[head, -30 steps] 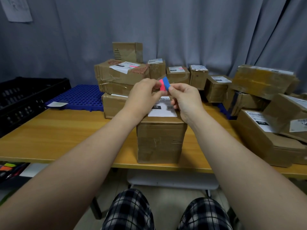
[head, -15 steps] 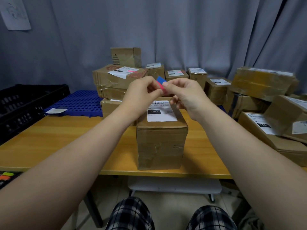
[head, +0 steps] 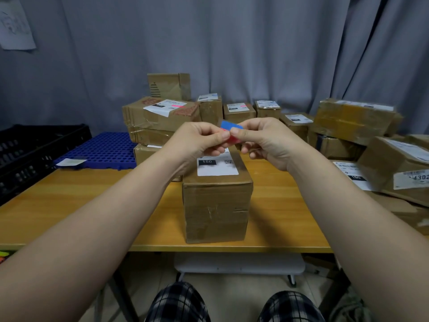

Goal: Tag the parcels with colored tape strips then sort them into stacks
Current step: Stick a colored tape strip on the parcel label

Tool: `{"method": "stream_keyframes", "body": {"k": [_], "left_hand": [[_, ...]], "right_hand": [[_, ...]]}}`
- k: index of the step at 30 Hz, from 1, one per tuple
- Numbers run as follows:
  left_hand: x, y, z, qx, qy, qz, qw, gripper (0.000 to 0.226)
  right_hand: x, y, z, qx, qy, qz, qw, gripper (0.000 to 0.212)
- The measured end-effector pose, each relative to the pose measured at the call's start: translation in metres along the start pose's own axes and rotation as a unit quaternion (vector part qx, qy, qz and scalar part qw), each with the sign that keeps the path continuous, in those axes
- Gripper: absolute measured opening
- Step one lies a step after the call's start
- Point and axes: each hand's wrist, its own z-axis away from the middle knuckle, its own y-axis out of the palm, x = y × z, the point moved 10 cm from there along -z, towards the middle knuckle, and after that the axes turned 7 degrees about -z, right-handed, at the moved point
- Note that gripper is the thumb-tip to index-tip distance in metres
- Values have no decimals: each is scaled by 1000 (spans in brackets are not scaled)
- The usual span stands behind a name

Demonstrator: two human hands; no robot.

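You're pinching the little blue-and-pink tape strips between your left hand and right hand, peeling one for the tall brown cardboard parcel right underneath.

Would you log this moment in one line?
left hand, right hand: pinching tape strips | parcel: on table, under hands

Both forearms are held forward; colored tape strips are pinched by the curled left hand and right hand.
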Motion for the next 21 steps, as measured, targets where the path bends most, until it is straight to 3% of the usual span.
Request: {"method": "stream_keyframes", "body": {"k": [4,8,15,21], "left_hand": [[0,4,7,-32,11,-41,999,8],[-8,7,17,-84,38,-113,989,9],[-8,-4,29,-165,56,-153,973,9],[-14,10,36,-139,64,-169,974,7]], "right_hand": [[5,-11,10,-50,-65,83,993,8],[-3,-21,20,-105,-85,73,988,10],[-38,-52,33,-179,-41,9,983,17],[-108,-103,48,-313,89,79,942,33]]}}
